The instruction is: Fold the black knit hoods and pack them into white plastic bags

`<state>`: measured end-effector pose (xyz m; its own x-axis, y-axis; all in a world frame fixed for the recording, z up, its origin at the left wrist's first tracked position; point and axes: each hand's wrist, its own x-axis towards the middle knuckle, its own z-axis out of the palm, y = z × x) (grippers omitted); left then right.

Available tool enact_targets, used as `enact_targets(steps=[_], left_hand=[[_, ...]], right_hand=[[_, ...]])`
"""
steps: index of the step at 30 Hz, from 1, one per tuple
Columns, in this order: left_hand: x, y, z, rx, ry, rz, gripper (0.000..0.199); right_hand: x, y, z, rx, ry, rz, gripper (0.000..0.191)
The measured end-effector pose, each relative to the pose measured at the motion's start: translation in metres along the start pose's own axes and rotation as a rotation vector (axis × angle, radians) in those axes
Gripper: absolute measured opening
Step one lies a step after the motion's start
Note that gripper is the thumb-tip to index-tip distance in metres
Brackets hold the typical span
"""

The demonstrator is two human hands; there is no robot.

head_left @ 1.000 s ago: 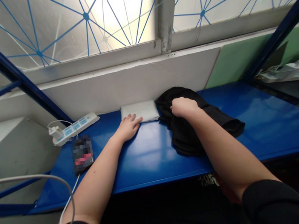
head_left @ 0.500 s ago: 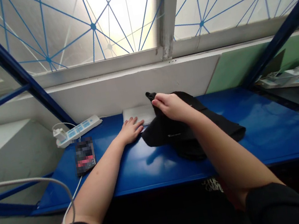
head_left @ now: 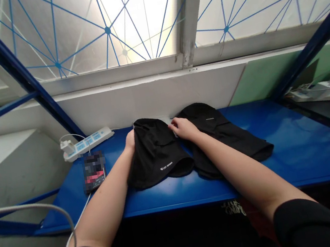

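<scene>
A black cloth piece with a small white print [head_left: 157, 154] lies on the blue table [head_left: 177, 197] in the middle. My left hand [head_left: 130, 141] is at its left edge, with the fingers hidden behind the cloth. At its upper right edge, my right hand [head_left: 184, 128] has its fingers bent together in a pinch on the cloth. A second black cloth piece [head_left: 233, 137] lies spread to the right, partly under my right forearm. Behind the two cloths a bit of something pale [head_left: 166, 120] shows.
A white power strip [head_left: 92, 142] with a plug and a phone [head_left: 93, 171] on a white cable are at the left. Blue posts [head_left: 55, 110] slant up on both sides. White items [head_left: 318, 93] lie on a dark surface at the far right.
The cloth that my right hand held up has come down on the left, its print now facing up. My left hand has moved from the pale flat item to the cloth's left edge.
</scene>
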<state>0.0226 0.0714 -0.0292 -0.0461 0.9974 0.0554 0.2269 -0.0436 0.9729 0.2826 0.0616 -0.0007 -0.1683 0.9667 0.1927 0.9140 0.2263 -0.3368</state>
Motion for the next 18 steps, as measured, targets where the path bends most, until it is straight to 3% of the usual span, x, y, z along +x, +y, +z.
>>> enact_targets(steps=[3,5,9,11,13,16,18], left_hand=[[0.000,0.004,-0.008,0.020,-0.030,-0.010,0.059],[-0.002,0.006,-0.015,0.168,-0.011,0.009,0.058],[-0.018,0.015,-0.018,0.840,0.193,0.208,0.042],[-0.031,0.024,-0.010,1.081,0.211,0.339,0.032],[-0.046,0.034,0.005,1.134,0.052,0.478,0.030],[-0.071,0.042,0.035,1.017,-0.378,0.668,0.036],[-0.084,0.041,0.052,1.022,-0.569,0.711,0.045]], right_hand=[[-0.005,-0.002,0.014,-0.044,-0.031,-0.038,0.040],[-0.007,-0.005,0.018,-0.090,-0.057,-0.069,0.045],[-0.006,-0.004,0.023,-0.114,-0.058,-0.103,0.048],[-0.004,-0.003,0.025,-0.071,-0.047,-0.098,0.049],[-0.003,-0.001,0.025,-0.029,-0.043,-0.068,0.052],[-0.004,-0.002,0.024,-0.014,-0.039,0.003,0.052],[-0.004,-0.003,0.024,-0.015,-0.019,0.033,0.049]])
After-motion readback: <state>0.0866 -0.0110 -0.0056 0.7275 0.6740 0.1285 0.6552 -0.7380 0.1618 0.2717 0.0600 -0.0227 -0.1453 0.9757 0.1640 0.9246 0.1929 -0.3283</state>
